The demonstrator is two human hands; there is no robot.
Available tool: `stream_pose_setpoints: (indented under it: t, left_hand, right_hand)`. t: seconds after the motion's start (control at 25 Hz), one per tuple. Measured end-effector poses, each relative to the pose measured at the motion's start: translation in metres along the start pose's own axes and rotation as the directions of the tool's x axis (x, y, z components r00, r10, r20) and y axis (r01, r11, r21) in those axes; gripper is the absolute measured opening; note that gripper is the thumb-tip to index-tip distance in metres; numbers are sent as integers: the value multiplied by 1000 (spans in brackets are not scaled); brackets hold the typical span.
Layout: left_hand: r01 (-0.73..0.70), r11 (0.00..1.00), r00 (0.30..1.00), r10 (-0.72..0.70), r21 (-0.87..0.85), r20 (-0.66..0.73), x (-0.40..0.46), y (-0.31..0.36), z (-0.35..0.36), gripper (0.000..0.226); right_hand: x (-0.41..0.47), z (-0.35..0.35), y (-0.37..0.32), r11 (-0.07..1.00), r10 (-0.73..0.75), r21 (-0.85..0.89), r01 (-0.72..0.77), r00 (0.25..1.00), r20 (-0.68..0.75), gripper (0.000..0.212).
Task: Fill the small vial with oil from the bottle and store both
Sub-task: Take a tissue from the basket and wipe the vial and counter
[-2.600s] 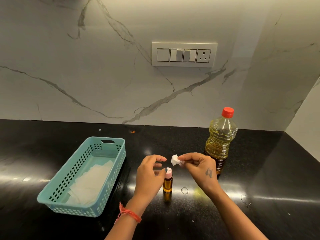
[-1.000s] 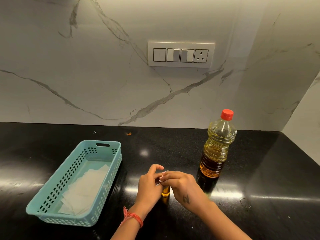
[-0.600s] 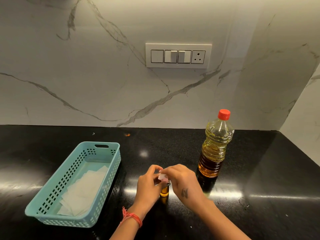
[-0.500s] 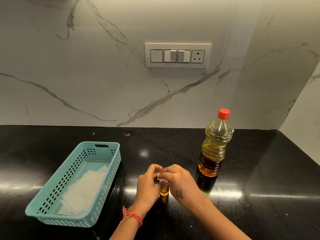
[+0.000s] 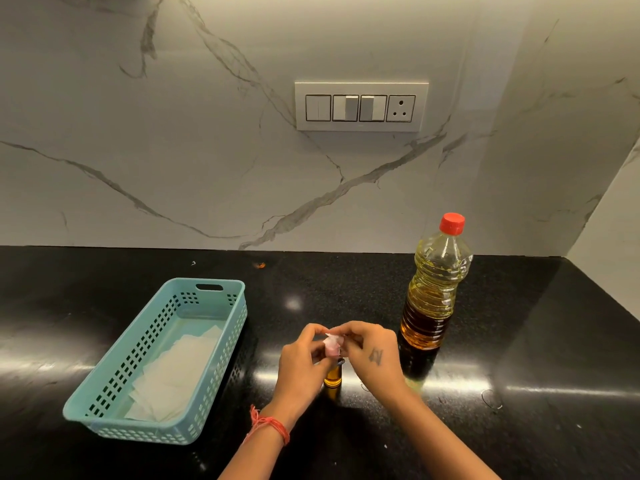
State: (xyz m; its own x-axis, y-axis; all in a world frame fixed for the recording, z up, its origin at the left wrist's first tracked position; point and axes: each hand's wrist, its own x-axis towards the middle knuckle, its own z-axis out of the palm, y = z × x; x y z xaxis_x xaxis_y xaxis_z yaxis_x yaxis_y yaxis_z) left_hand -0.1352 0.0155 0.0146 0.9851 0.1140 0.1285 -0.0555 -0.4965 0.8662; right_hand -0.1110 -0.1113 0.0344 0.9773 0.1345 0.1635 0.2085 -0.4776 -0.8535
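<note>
Vial (image 5: pixel 333 375) is being gripped upright on countertop (image 5: pixel 519 341) by left hand (image 5: pixel 300 365); tissue (image 5: pixel 333 344) is being pinched over its cap by right hand (image 5: pixel 375 358).

One head-worn view looks forward and down, close above the countertop (image 5: pixel 519 341).

Vial (image 5: pixel 332 375) top hidden behind left hand (image 5: pixel 300 362) and tissue (image 5: pixel 333 344).

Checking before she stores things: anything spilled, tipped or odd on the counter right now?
Nothing is tipped: the oil bottle stands capped and the vial is upright between both hands. Faint ring marks and a small smear right of the vial look like oil residue on the counter.
</note>
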Motion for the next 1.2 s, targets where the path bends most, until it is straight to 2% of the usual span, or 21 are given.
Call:
stream_pose_setpoints:
  t: [0.08, 0.16, 0.24, 0.4, 0.56, 0.68, 0.76, 0.84, 0.96, 1.04, 1.2]
  left_hand:
    - [-3, 1000, 1000, 3, 8, 2, 0, -1, 0, 31]
    - [-4, 1000, 1000, 4, 29, 8, 0, -1, -1, 33]
    - [-16, 999, 1000, 16, 51, 12, 0, 0, -2, 31]
    - [-27, 1000, 1000, 27, 12, 1, -3, 0, -2, 25]
    - [-34, 999, 998, 34, 15, -56, -5, -3, -1, 28]
    - [-61, 996, 997, 64, 69, -41, -4, -5, 0, 22]
    - [-79, 993, 995, 83, 91, -47, -5, -6, 0, 21]
    - [-98, 988, 993, 105, 122, -57, -6, -5, -1, 20]
    - [-144, 966, 985, 160, 216, -60, -11, -3, -2, 26]
    - [-136, 968, 985, 155, 209, -74, -15, -3, -2, 32]
    - [-110, 979, 985, 130, 169, -111, -17, -3, 0, 32]
  right_hand:
    - [-3, -3, 10, 968, 163, 189, -166, 986, 29, 15]
    - [-8, -5, 18, 935, 263, 233, -266, 964, 47, 13]
    - [-13, -5, 24, 956, 235, 188, -227, 972, -24, 15]
    - [-22, 6, 23, 994, 70, 92, -57, 986, -150, 20]
    - [-32, 26, 30, 998, -40, 47, 52, 973, -228, 21]
    - [-38, 35, 39, 994, -110, -39, 103, 950, -291, 18]
    - [-37, 37, 46, 996, -92, -46, 82, 958, -272, 19]
    - [-32, 36, 55, 1000, -5, -18, 1, 981, -192, 20]
    - [-24, 29, 58, 990, 114, 94, -103, 987, -114, 18]
    - [-20, 25, 50, 983, 90, 171, -62, 983, -161, 19]
    - [-25, 31, 33, 983, -4, 181, 34, 986, -166, 26]
